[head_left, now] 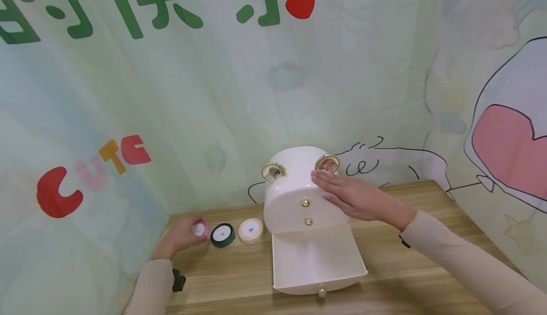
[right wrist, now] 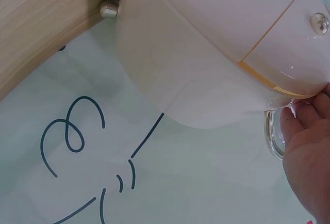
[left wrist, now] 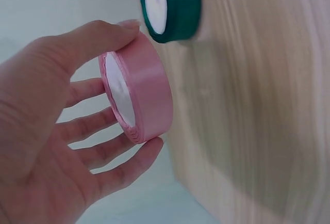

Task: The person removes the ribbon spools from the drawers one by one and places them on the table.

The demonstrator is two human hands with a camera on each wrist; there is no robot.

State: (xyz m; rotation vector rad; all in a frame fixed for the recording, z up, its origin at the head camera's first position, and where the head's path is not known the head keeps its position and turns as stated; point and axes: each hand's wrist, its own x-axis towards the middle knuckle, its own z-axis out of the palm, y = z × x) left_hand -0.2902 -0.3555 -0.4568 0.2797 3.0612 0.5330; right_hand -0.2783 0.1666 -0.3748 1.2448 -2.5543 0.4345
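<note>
My left hand (head_left: 181,235) grips a roll of pink ribbon (left wrist: 149,87) at the left of the table, thumb on one edge and fingertips on the other. Beside it lies a roll of dark green ribbon (head_left: 222,235), and then a roll of cream ribbon (head_left: 250,231). A white rounded storage box (head_left: 295,182) with gold-rimmed ears and small gold knobs stands at the back. Its bottom drawer (head_left: 318,258) is pulled out toward me. Flat and with straight fingers, my right hand (head_left: 354,195) rests on the box's upper right side, near the right ear (head_left: 328,163).
The wood-grain table (head_left: 231,282) meets a printed cloth backdrop (head_left: 213,115) behind the box. That cloth also runs along the left and right sides. The drawer's gold knob (head_left: 322,290) points toward the near edge.
</note>
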